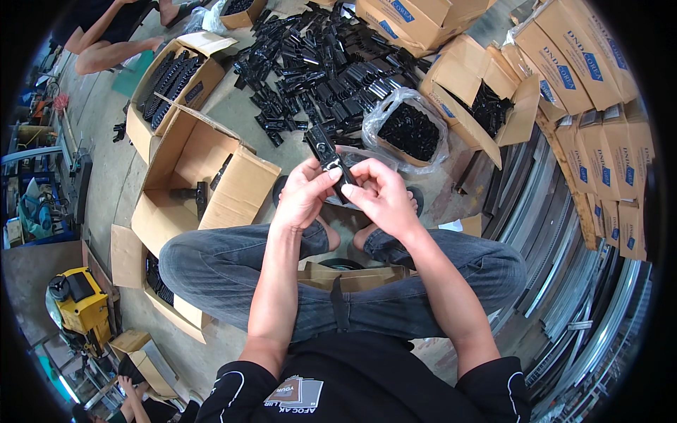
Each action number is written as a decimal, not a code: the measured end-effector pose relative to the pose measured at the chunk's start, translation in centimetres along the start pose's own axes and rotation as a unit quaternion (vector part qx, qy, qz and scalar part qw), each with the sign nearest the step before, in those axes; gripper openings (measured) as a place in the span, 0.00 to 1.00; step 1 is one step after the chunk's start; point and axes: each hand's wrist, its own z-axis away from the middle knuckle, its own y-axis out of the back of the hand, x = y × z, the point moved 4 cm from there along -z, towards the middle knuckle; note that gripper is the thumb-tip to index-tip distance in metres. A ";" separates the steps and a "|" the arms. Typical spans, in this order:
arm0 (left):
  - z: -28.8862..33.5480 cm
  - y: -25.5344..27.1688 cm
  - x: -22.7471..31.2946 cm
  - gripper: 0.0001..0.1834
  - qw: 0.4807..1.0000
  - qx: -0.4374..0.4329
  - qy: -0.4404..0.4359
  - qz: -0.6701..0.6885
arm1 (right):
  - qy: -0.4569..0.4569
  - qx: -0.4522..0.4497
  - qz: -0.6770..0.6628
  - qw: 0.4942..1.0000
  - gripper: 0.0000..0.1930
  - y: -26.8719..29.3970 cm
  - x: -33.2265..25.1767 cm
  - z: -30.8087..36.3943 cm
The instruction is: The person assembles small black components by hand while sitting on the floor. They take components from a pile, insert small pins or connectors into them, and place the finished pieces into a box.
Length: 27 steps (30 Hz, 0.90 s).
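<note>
My left hand (303, 194) and my right hand (384, 196) meet in front of me, above my feet. Between them they grip a long, black, bracket-like part (322, 146), tilted with its far end to the left. Both thumbs press on its near half, where a small shiny fitting shows; my fingers hide part of its lower end. Beyond it, a large heap of similar black parts (331, 70) covers the floor. A clear plastic bag (438, 144) around a box of small black pieces (409, 132) stands just right of the heap.
To the left, an open cardboard box (183, 151) contains a few black parts; behind it, another box (204, 81) is packed in rows. An open box (518, 120) stands at right, near stacked cartons (578, 63) and long metal profiles (536, 211). Another person's leg (116, 55) shows top left.
</note>
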 end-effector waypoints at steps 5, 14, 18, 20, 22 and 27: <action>-0.6 0.8 -1.3 0.28 0.983 0.000 -0.036 0.180 | -0.230 0.086 -0.497 0.832 0.06 3.6 4.3 -0.9; -0.9 -0.4 -2.4 0.39 0.908 -0.105 -0.002 0.407 | -0.260 0.161 -0.442 0.843 0.10 2.4 7.0 -0.4; -0.4 -1.1 -1.6 0.42 0.879 -0.133 -0.016 0.457 | -0.243 0.131 -0.384 0.881 0.08 2.1 5.3 -0.6; -0.4 -1.1 -1.4 0.43 0.879 -0.155 -0.018 0.451 | -0.242 0.112 -0.367 0.891 0.08 2.0 5.1 -0.6; -0.2 -1.3 -1.1 0.45 0.878 -0.177 -0.022 0.444 | -0.242 0.103 -0.320 0.910 0.10 2.0 5.0 -0.6; -0.1 -1.6 -1.1 0.51 0.890 -0.185 -0.014 0.416 | -0.207 0.110 -0.254 0.938 0.11 2.0 3.8 -0.6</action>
